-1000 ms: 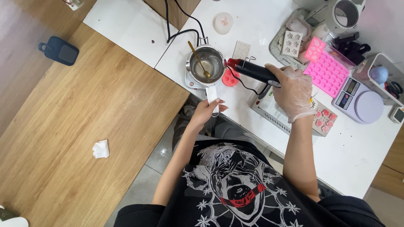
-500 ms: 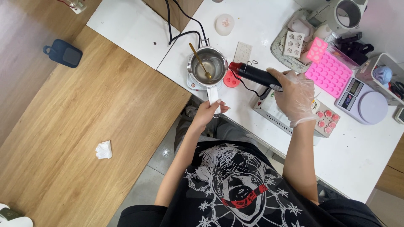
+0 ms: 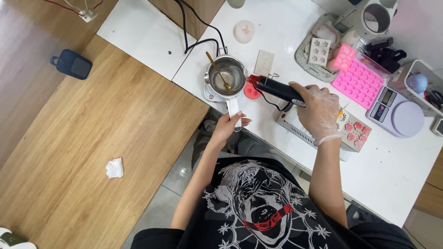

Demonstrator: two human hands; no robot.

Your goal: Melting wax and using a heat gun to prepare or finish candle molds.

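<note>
My left hand (image 3: 227, 125) grips the white handle (image 3: 232, 107) of a small steel melting pot (image 3: 226, 75) that sits on a little white warmer at the table's near edge. A gold spoon (image 3: 217, 69) leans inside the pot. My right hand (image 3: 318, 110), in a clear glove, holds a black heat gun (image 3: 276, 87) with a red nozzle aimed left toward the pot's rim. A small red mould (image 3: 252, 92) lies just under the nozzle.
A pink silicone mould (image 3: 358, 80), a lilac kitchen scale (image 3: 400, 112), white flower moulds (image 3: 319, 51) and a tray of pink shapes (image 3: 354, 131) fill the white table (image 3: 392, 170). Black cables (image 3: 194, 27) run behind the pot. A wooden floor with a crumpled tissue (image 3: 114, 168) lies left.
The heat gun and my right hand have edged slightly left and down toward the pot. My left hand keeps its hold on the handle.
</note>
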